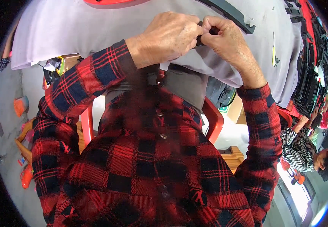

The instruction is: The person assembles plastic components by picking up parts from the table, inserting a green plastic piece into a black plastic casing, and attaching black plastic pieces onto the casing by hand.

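Observation:
Above the cloth-covered table [77,26], both hands meet at a small black piece [199,41], mostly hidden by my fingers. My left hand [167,38] is closed, its fingertips on the piece's left side. Thumb and fingers of my right hand [228,43] are pinched together at its right side. The piece's full shape does not show. Just beyond my right hand lies a long black plastic strip [228,13] with notched ends.
A thin tool with a yellow handle [274,56] lies to the right on the cloth. A red object [113,2] shows at the far edge. Many black parts [308,87] crowd the right side, near another person in a patterned top [300,147]. Red chair arms [214,121] flank me.

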Tool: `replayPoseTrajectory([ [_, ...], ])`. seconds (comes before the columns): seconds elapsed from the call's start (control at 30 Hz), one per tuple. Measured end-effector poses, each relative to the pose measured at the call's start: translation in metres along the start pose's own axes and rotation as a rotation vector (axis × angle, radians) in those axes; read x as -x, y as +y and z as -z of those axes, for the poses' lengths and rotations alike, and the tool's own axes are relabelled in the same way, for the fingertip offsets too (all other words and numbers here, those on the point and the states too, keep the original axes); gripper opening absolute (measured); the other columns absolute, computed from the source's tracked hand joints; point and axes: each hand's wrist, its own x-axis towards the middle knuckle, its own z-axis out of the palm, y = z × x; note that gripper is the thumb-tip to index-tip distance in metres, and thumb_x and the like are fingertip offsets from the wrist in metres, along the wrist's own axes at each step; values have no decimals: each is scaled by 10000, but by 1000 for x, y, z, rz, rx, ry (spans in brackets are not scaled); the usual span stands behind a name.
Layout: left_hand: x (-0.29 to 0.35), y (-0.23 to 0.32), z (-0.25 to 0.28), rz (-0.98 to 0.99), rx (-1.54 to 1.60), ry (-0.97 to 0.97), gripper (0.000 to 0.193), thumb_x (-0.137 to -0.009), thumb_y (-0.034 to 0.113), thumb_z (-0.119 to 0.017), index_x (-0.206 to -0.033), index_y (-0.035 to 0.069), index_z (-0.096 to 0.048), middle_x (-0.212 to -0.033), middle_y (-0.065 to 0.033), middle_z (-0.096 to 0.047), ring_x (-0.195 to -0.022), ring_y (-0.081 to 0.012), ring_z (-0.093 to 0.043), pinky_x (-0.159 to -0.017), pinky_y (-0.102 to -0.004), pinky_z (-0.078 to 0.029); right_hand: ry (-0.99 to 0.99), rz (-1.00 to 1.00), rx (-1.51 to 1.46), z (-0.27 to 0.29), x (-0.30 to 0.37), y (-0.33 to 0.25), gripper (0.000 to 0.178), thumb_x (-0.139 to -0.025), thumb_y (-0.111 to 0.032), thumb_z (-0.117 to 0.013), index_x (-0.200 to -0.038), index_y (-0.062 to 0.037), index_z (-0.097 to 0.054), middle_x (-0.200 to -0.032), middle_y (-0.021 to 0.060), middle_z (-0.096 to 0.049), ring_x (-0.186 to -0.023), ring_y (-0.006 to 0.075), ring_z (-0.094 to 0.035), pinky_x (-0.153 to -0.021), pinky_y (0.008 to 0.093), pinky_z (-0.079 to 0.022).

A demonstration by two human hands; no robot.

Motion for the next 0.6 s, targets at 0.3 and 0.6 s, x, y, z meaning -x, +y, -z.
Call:
replayPoseTrajectory([
  [0.3,-6,-1,0,56,55,-112,154,-819,145,-620,-928,40,-647,-885,-125,-624,-810,-368,-625,-690,-463,-504,60,93,36,-5,0,7,169,-750,-246,-676,-770,-87,-622,-643,116,-592,-606,261,-575,-628,383,-476],
  [0.6,-8,3,16,-10,167,-120,191,-815,102,-619,-982,26,-672,-924,-157,-658,-832,-372,-648,-702,-449,-521,-62,-30,-303,-2,-1,-8,142,-786,-43,-620,-694,-54,-512,-642,-24,-505,-626,56,-454,-559,248,-397],
])
